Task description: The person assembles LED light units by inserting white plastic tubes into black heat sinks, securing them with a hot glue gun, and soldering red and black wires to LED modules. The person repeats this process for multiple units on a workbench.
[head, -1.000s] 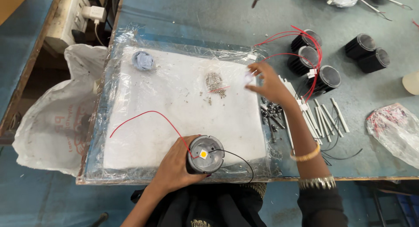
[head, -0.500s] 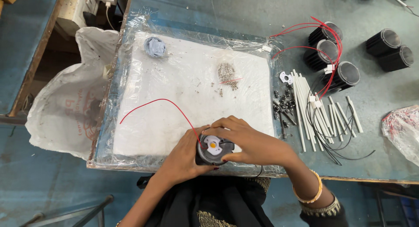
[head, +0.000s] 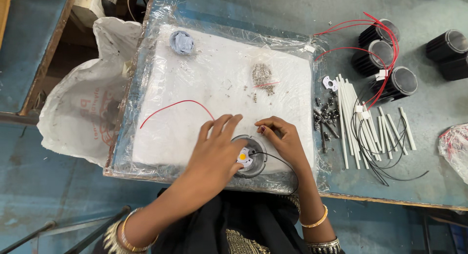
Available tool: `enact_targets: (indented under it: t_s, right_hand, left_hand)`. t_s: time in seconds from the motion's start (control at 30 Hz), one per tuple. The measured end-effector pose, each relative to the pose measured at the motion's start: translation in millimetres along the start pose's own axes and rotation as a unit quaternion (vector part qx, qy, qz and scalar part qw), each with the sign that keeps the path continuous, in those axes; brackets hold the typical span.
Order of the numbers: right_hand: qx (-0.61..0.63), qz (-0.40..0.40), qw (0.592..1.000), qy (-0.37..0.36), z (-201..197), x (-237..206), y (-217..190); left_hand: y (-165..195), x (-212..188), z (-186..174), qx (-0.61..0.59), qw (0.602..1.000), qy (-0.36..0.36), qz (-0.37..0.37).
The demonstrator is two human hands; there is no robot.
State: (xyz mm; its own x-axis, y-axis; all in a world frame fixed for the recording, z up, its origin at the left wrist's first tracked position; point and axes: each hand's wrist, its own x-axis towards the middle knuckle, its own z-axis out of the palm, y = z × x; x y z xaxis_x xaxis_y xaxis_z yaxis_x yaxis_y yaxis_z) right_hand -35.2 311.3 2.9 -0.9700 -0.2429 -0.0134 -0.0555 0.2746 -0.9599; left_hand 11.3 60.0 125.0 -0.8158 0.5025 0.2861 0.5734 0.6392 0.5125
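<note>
Round black finned lamp housing [head: 252, 162] with a small yellow LED chip [head: 242, 157] on a white mount sits at the near edge of the white foam pad [head: 214, 95], which is wrapped in clear wrinkled plastic film and lies on the blue-grey counter [head: 292, 12].

My left hand [head: 214, 154] lies over the left half of the housing, fingers spread flat and pressing down; it steadies the housing without closing round it. My right hand [head: 282, 139] rests at the upper right rim, fingertips [head: 263, 128] drawn together as if pinching something small; whether a screw sits between them I cannot tell.

To do this step well, I judge that the housing should be held flat against the pad so it cannot rotate, with the chip face left uncovered and untouched. The thin black wire [head: 282, 161] and thin red wire [head: 170, 107] leaving the housing should stay free of the rim.

Materials: the pad is soft and matt under glossy film. A small heap of bright metal screws [head: 262, 74] lies at mid-pad. Stiff white plastic sleeves [head: 347, 118] and dark screws [head: 324, 118] lie to the right. Three ribbed black housings with red leads [head: 385, 63] stand beyond them.
</note>
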Motion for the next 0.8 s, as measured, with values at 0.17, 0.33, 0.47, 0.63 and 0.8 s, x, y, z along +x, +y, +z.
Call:
enact_targets:
  t_s: [0.17,0.33,0.47,0.63,0.8]
  right_hand:
    - [-0.001,-0.008,1.000,0.005,1.6,-0.5,-6.9]
    - [0.006,-0.023,1.000,-0.005,-0.4,0.5,-10.8]
    - [0.008,-0.016,1.000,-0.006,-1.5,1.2,-9.7]
    - [0.003,-0.012,1.000,-0.004,-1.0,1.6,-8.8]
    - [-0.001,-0.008,1.000,-0.006,-2.8,2.2,-7.7]
  left_hand:
    - [-1.5,21.8,29.7,0.144,0.980,-0.134,-0.001]
    - [-6.9,25.0,39.0,0.158,0.974,-0.160,0.024]
    - [-11.9,24.9,40.0,0.146,0.979,-0.137,0.046]
    - [-12.3,24.2,43.2,0.162,0.976,-0.138,0.045]
    - [-16.4,27.6,50.8,0.086,0.968,-0.236,-0.016]
